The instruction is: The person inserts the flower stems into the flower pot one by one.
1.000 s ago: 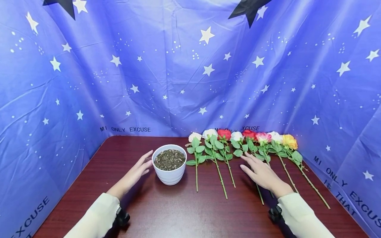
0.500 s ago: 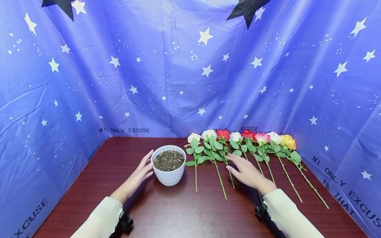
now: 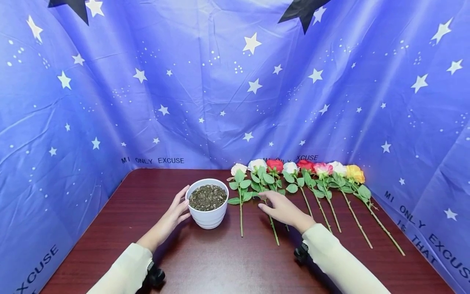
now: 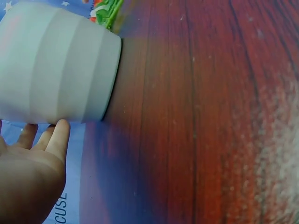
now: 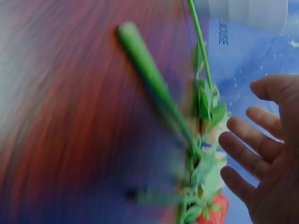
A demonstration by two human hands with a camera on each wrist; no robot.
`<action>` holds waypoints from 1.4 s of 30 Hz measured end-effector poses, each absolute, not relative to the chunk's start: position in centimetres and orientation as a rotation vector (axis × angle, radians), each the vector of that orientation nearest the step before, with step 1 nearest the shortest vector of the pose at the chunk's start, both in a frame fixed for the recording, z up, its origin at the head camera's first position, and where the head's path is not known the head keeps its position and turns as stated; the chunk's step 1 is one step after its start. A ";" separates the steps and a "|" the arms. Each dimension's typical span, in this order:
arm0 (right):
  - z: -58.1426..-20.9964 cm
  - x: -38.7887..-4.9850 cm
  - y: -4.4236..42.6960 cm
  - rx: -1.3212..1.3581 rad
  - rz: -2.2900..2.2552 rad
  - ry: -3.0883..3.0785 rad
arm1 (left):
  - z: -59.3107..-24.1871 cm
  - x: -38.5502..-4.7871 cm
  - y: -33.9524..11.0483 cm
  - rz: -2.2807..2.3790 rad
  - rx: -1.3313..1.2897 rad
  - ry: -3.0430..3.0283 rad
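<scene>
A white ribbed flower pot [image 3: 207, 218] filled with dark soil [image 3: 207, 198] stands on the table. Against its left side rests my left hand [image 3: 163, 224], and in the left wrist view the nearly straight fingertips [image 4: 60, 133] touch the pot's wall. To the right of the pot lies a row of artificial roses, heads toward the back. My right hand [image 3: 285, 210] hovers over the stems of a white rose [image 3: 257, 165] and a red rose [image 3: 274, 165], partly hiding them. In the right wrist view its loosely bent fingers [image 5: 252, 142] hold nothing. Nearest the pot lies a cream rose [image 3: 239, 169].
Farther right lie another white rose [image 3: 291, 168], a pink rose [image 3: 323, 169] and a yellow rose [image 3: 355, 174], among others. The dark red wooden table [image 3: 227, 265] meets a blue star-printed curtain [image 3: 205, 81] at the back and sides.
My right hand has moved left across the row, from the stems in its right half to those of the white and red roses. The left hand has come closer, onto the pot's side.
</scene>
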State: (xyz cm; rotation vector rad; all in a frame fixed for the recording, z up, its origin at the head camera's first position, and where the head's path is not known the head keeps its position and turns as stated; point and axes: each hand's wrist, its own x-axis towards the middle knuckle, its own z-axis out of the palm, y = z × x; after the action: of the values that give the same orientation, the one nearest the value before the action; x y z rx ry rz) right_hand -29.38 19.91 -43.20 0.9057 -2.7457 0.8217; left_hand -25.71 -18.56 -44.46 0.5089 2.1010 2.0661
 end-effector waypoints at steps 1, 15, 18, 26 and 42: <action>-43.2 -29.5 19.4 0.915 0.844 -2.748 | -44.5 -25.7 -18.6 2.067 0.513 2.099; -44.2 -32.2 14.5 0.631 1.009 -2.868 | -44.7 -26.2 -18.6 2.097 0.497 2.115; -44.3 -32.6 13.7 0.569 1.065 -2.906 | -44.7 -26.2 -18.5 2.099 0.508 2.111; -44.8 -33.3 12.2 0.414 1.192 -2.911 | -44.5 -26.1 -18.5 2.095 0.525 2.109; -46.0 -33.5 11.4 0.292 1.406 -2.812 | -44.7 -25.8 -18.4 2.085 0.507 2.118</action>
State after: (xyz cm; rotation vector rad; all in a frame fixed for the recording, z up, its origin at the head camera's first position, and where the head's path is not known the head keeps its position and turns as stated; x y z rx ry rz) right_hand -33.54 11.42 -46.02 0.2920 -2.8120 1.4061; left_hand -25.79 -18.40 -44.69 0.5071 2.1177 2.0852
